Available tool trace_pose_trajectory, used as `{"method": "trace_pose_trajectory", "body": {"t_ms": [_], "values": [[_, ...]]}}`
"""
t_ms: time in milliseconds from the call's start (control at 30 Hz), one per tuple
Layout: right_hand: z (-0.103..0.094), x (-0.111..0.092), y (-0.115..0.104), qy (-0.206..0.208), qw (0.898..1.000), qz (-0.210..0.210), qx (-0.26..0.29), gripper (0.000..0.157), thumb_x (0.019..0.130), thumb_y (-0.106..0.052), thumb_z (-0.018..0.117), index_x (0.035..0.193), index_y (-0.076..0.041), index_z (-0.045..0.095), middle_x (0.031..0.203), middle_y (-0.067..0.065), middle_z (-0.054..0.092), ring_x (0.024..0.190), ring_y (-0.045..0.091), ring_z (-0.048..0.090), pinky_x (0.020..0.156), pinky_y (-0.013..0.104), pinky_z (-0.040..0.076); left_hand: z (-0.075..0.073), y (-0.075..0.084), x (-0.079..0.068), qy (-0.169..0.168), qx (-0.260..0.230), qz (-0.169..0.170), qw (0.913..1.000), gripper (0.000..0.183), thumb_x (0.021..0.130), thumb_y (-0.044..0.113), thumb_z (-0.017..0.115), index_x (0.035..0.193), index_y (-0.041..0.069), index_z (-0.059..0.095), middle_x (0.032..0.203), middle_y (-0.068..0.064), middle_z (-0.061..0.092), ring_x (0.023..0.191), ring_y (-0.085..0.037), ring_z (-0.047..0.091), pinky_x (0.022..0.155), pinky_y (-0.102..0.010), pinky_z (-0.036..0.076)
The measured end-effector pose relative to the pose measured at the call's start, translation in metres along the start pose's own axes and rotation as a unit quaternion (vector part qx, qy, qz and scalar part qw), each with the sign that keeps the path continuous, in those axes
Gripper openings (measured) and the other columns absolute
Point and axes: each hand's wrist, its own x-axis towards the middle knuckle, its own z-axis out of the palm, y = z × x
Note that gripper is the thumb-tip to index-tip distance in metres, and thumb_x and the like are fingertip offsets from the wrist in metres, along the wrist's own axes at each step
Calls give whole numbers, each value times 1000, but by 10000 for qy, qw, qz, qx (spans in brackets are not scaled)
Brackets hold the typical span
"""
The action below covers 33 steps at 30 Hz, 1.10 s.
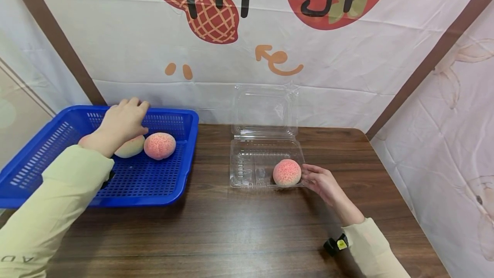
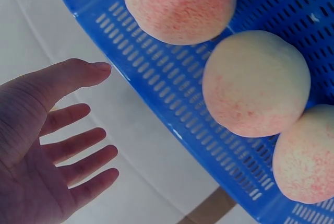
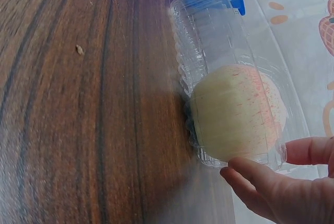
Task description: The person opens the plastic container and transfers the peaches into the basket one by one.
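Over the back of the blue plastic basket [image 1: 133,202], my left hand [image 1: 124,119] is held with its fingers apart and nothing in them. Three pink-and-cream peaches lie in the basket: a right one [image 1: 160,146], a middle one [image 1: 130,147] partly under the hand, and a left one mostly hidden by the wrist. In the left wrist view that hand [image 2: 52,156] is beside the basket's rim, away from the peaches. My right hand [image 1: 323,183] pinches the right edge of a clear plastic clamshell box [image 1: 243,175], thumb at the rim. One peach [image 3: 235,112] sits in its right half.
The box's lid [image 1: 266,108] stands raised against the white printed cloth [image 1: 332,63] behind the table. The brown wooden table [image 1: 216,235] ends at a slanting right edge. A black strap device with a yellow face [image 1: 341,243] is by the right cuff.
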Motion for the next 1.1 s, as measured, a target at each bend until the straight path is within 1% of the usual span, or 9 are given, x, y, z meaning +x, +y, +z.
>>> {"method": "trace_pose_trajectory", "body": {"t_ms": [100,200,433,500,733,1000,1100], "values": [[0,0,0,-12,10000,7,32,49,91,5,32,137,15,19,139,33,25,126,34,31,93,28,42,-1,5,0,53,24,85,9999,59,71,13,75,116,-10,46,109,-32,46,96,-48,45,72,-56,41],[0,0,0,-17,10000,16,53,49,91,5,32,137,15,19,139,33,25,126,34,32,92,28,42,-3,9,1,112,54,191,9997,59,70,13,76,115,-10,46,109,-32,47,96,-48,46,72,-56,41],[1,0,-1,45,9999,79,146,49,90,5,33,137,14,20,139,33,25,121,24,41,89,25,44,-8,18,2,138,29,328,9994,58,70,13,75,115,-10,48,109,-31,48,97,-48,46,74,-57,41],[1,0,-1,51,9999,86,141,49,90,5,33,137,14,21,139,33,26,121,24,41,89,26,44,-9,21,3,121,30,364,9993,57,70,13,75,115,-10,48,110,-31,48,97,-48,46,74,-57,41],[1,0,-1,47,9999,95,97,49,91,5,33,137,14,21,139,33,26,124,30,36,94,32,41,-14,30,3,187,48,547,9983,55,70,12,75,114,-9,49,111,-30,48,98,-47,46,74,-56,42],[1,0,-2,74,9999,133,76,48,91,4,34,137,13,21,139,32,27,120,24,43,95,34,40,-19,40,4,222,119,685,9973,57,69,14,76,115,-8,49,109,-29,49,97,-46,47,74,-55,42],[1,-1,-2,85,9998,135,68,49,91,4,34,137,13,21,139,32,27,120,24,43,95,34,41,-21,45,5,238,114,759,9968,58,69,14,76,115,-8,49,109,-28,49,97,-46,48,74,-55,42]]}}
